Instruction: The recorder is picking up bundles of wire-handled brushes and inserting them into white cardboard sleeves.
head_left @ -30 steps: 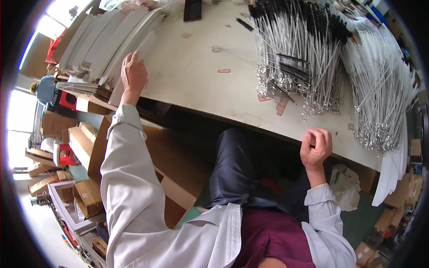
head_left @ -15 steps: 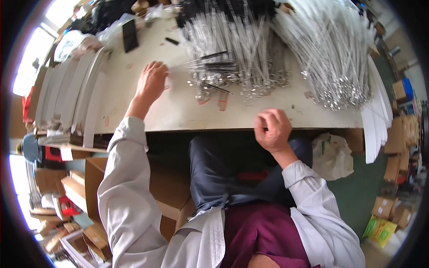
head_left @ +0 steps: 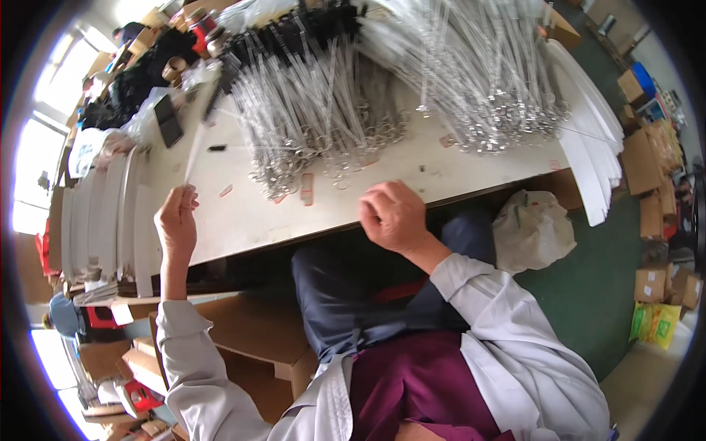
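My left hand [head_left: 176,220] is raised over the left part of the white table [head_left: 250,220] and pinches the lower end of a thin clear strip [head_left: 195,147], which slants up and away from it. My right hand [head_left: 393,215] rests at the table's front edge with its fingers curled and nothing seen in them. Just beyond both hands lies a big heap of clear strips with metal clips [head_left: 316,110]. A second heap [head_left: 485,81] spreads to the right.
Stacked white sheets [head_left: 103,220] lie at the table's left end, more white sheets [head_left: 596,147] at its right end. A black phone [head_left: 169,121] lies at the back left. A white bag [head_left: 533,228] sits under the table, cardboard boxes [head_left: 651,184] around.
My left hand has closed on a clear strip and lifted it off the table. My right hand moved up onto the table's front edge. The view tilted toward the heaps.
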{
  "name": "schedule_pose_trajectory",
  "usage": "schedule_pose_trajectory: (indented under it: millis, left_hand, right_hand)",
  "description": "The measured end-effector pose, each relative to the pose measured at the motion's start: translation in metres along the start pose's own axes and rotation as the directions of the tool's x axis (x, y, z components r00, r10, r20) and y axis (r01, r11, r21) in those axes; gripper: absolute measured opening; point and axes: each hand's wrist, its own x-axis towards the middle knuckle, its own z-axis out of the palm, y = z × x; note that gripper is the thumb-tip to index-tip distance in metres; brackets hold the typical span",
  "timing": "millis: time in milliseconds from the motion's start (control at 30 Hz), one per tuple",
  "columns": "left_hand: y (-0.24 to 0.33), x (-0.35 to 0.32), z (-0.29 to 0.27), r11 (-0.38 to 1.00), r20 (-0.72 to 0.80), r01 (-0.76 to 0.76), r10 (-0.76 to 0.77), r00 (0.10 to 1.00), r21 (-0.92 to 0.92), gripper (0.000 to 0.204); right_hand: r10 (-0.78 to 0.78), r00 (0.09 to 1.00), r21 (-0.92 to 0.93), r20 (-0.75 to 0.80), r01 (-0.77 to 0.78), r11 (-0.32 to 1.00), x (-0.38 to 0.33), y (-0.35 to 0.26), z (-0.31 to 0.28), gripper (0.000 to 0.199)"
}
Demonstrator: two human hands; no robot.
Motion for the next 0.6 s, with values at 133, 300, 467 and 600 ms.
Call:
schedule_pose_trajectory:
  millis: [133, 300, 467, 600]
  left_hand:
    - [0.073, 0.051, 0.044, 0.947, 0.101, 0.124, -0.098, 0.990, -0.296, 0.019]
    - [0.122, 0.099, 0.103, 0.903, 0.304, 0.356, -0.278, 0.911, -0.242, 0.028]
    - [0.082, 0.114, 0.143, 0.946, 0.122, -0.129, 0.096, 0.988, 0.296, 0.035]
    - [0.115, 0.102, 0.139, 0.954, 0.202, -0.131, 0.077, 0.976, 0.270, 0.037]
  right_hand:
    - [-0.003, 1.000, 0.031, 0.017, 0.002, 1.000, -0.005, 0.008, -0.008, 0.011]
    - [-0.062, 0.998, 0.110, 0.029, 0.059, 0.992, -0.002, 0.010, -0.014, 0.014]
    - [0.035, 0.999, 0.305, -0.035, -0.023, 0.952, -0.014, 0.002, -0.039, 0.007]
    - [0.104, 0.993, 0.228, -0.060, -0.087, 0.970, -0.026, 0.012, -0.108, 0.006]
